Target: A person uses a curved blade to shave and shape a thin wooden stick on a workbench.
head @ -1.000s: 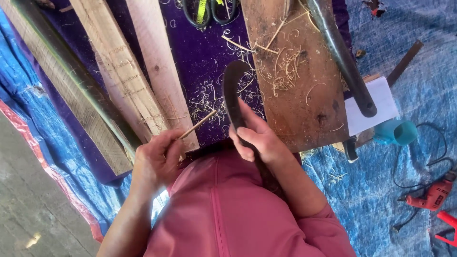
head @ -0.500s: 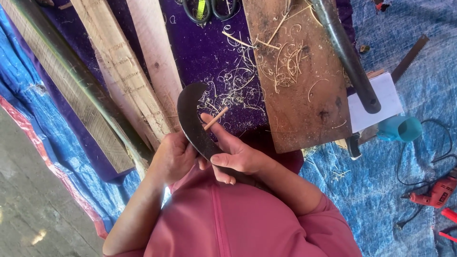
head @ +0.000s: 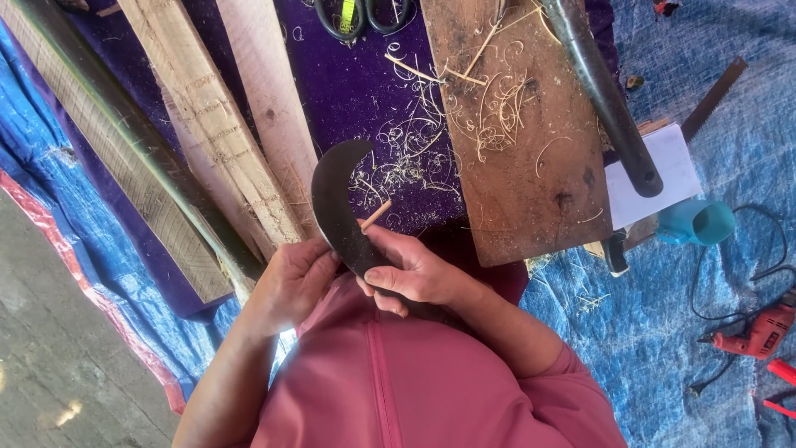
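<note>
Sickle-shaped knife (head: 333, 199), dark curved blade, centre of frame; right hand (head: 414, 274) closed round its lower part, left hand (head: 294, 278) pinching a thin wooden stick (head: 375, 216) against the edge. Likely heavy, rigid, sharp; best held below the blade

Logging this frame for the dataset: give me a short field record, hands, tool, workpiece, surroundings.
right hand: grips curved dark blade
left hand: pinches thin wooden stick against the blade
surface: purple cloth strewn with wood shavings
left of hands: wooden planks
right of hands: brown board, red power drill on blue tarp
</note>
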